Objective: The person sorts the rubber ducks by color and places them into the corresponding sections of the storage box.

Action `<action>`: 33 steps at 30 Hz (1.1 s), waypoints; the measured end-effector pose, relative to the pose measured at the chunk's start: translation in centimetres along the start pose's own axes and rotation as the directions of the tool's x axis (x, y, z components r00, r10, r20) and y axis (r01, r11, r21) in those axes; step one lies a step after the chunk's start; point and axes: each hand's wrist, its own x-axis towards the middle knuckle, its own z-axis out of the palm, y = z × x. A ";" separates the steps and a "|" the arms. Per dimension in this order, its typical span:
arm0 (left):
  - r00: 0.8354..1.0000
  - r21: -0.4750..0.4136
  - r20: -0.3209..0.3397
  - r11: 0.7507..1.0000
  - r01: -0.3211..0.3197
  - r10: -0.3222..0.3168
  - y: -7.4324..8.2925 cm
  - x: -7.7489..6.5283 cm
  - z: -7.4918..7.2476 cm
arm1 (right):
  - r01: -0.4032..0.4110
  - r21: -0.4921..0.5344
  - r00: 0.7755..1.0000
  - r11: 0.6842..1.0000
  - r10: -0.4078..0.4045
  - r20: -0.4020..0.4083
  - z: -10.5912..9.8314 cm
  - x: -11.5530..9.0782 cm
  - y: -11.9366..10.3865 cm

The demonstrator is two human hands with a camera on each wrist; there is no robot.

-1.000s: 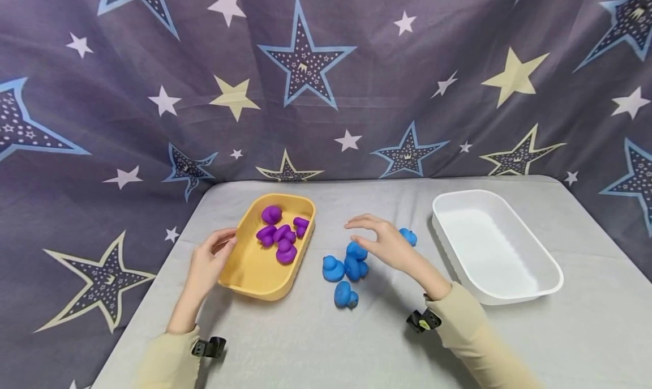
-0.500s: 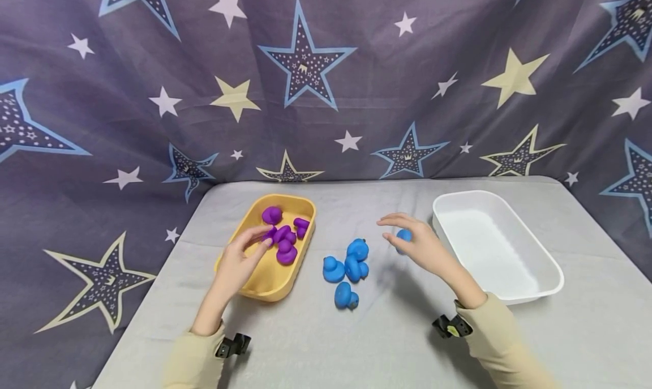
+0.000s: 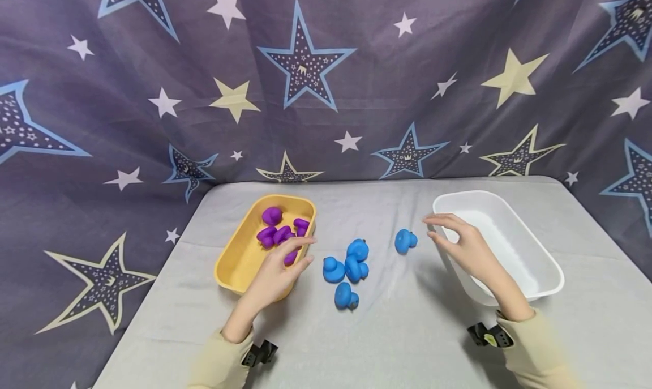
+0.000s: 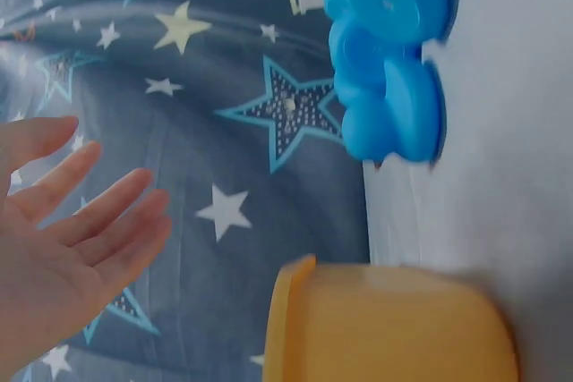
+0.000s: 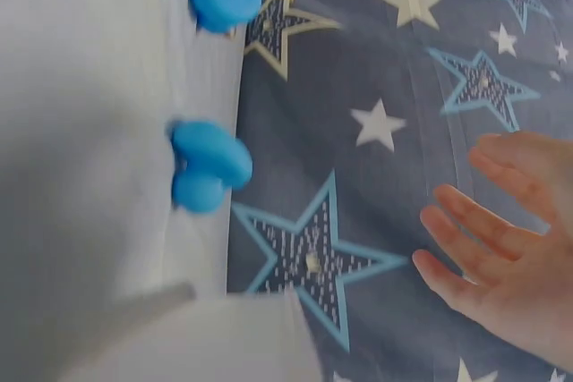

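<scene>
In the head view my left hand [image 3: 274,274] hovers over the right side of a yellow bin [image 3: 231,264], fingers loosely spread and holding nothing. Several purple rubber ducks [image 3: 272,215] lie in that bin, some partly hidden behind the hand. My right hand [image 3: 471,252] hangs above the left rim of a white bin [image 3: 552,278], also holding nothing. A lone blue rubber duck [image 3: 403,241] lies on the table to the left of this hand. More blue rubber ducks [image 3: 333,269] sit clustered between the two bins, to the right of my left hand.
A light grey cloth covers the table [image 3: 387,343]. Behind it hangs a dark star-patterned curtain [image 3: 377,83]. Each wrist wears a small black camera, such as the left camera [image 3: 260,353].
Both hands have moved to the right: the left from the yellow bin's left rim across to its right side, the right from above the blue ducks to the white bin's left rim.
</scene>
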 end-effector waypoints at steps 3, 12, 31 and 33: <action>0.999 -0.028 0.047 1.000 0.001 0.000 0.3 0.1 0.7 | -0.009 -0.017 0.999 1.000 0.008 -0.038 -1.0 -0.6 0.8; 0.985 -0.062 0.173 0.998 0.020 -0.009 0.5 0.7 3.0 | -0.066 -0.050 0.992 0.997 0.060 -0.114 -3.8 -2.3 3.0; 0.896 0.063 0.440 0.997 0.040 -0.064 -0.3 0.8 5.0 | -0.290 -0.103 0.951 0.951 0.275 -0.139 -8.3 -5.7 7.1; 0.890 0.071 0.451 0.997 0.039 -0.067 -0.4 0.8 5.1 | -0.313 -0.107 0.945 0.944 0.298 -0.135 -8.7 -6.0 7.6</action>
